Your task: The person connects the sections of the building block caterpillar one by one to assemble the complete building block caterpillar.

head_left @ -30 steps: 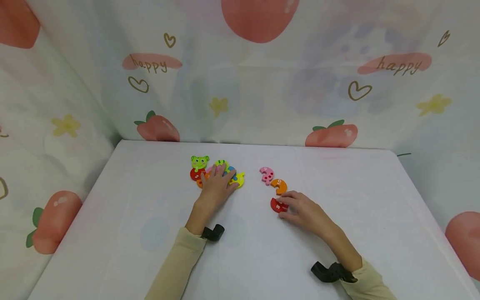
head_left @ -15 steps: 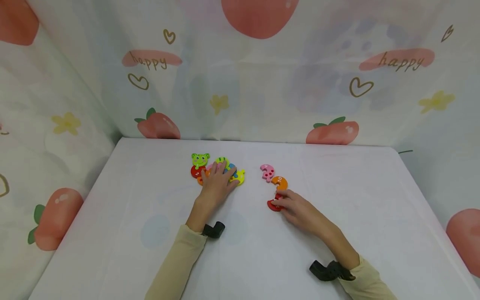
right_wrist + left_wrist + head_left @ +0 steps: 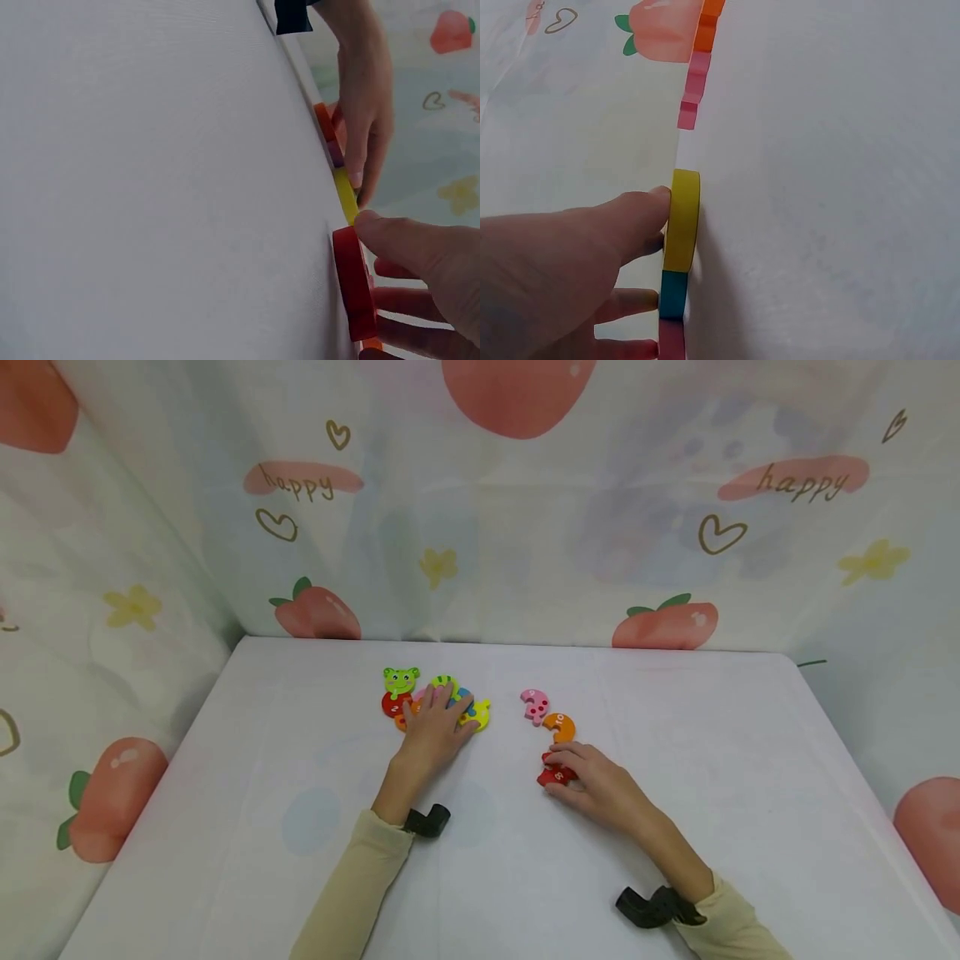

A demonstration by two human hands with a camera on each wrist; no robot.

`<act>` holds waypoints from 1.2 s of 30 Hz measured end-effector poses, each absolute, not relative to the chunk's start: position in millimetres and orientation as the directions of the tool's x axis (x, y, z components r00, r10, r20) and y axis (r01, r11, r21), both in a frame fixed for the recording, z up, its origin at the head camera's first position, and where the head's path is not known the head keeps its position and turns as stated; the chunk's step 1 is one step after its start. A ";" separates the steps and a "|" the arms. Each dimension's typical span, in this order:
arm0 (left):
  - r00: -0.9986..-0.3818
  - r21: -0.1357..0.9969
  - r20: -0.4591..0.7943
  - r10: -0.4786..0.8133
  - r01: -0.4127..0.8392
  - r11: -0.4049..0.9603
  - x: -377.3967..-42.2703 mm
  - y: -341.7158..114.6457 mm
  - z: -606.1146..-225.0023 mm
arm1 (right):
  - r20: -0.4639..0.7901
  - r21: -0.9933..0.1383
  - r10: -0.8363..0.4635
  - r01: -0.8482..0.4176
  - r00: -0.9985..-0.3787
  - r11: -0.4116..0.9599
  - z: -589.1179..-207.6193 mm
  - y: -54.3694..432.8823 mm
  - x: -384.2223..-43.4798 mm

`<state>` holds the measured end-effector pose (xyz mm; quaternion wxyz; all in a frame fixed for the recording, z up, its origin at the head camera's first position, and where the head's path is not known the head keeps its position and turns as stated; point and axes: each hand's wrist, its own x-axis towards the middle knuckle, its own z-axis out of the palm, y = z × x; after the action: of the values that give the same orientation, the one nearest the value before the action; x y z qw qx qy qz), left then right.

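Note:
My left hand (image 3: pixel 433 727) rests with spread fingers on a joined caterpillar number puzzle. Its green smiling head piece (image 3: pixel 400 682), red piece numbered 2 (image 3: pixel 393 704) and yellow tail piece (image 3: pixel 480 714) show around the fingers, while the palm and fingers hide the middle. On the right, my right hand (image 3: pixel 603 781) holds a red puzzle piece (image 3: pixel 557 774) flat on the table between thumb and fingers; the right wrist view shows the thumb at one end of that piece. Just beyond the fingers lie an orange piece numbered 10 (image 3: pixel 559 727) and a pink spotted piece (image 3: pixel 536 705).
A white-covered table (image 3: pixel 480 893) runs back to a printed curtain (image 3: pixel 525 552) with fruit and "happy" patterns. Black wrist mounts (image 3: pixel 429 821) sit on both forearms. A gap separates the left group of pieces from the right one.
The red piece under my right hand has turned and shifted slightly left, close below the orange piece. My right hand moved a little left with it; my left hand stayed in place.

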<state>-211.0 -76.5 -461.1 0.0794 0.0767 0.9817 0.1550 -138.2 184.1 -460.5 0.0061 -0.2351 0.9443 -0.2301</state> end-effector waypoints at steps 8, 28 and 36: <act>-0.975 0.301 -0.124 0.184 0.139 0.943 -209.7 -76.1 -460.7 | 0.078 -0.385 -0.406 -0.403 -0.911 0.830 -462.7 178.8 -135.5; -0.976 0.288 -0.112 0.185 0.146 0.947 -208.9 -76.1 -461.2 | 0.038 -0.564 -0.502 -0.433 -0.864 0.703 -463.2 182.8 -136.6; -0.976 0.290 -0.112 0.187 0.148 0.946 -208.7 -76.0 -460.1 | 0.026 -0.556 -0.506 -0.433 -0.862 0.709 -462.4 183.3 -138.4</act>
<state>-208.7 -76.0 -460.1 0.0691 0.0851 0.9839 0.1413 -138.4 183.3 -462.4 0.0643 -0.2546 0.9222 -0.2837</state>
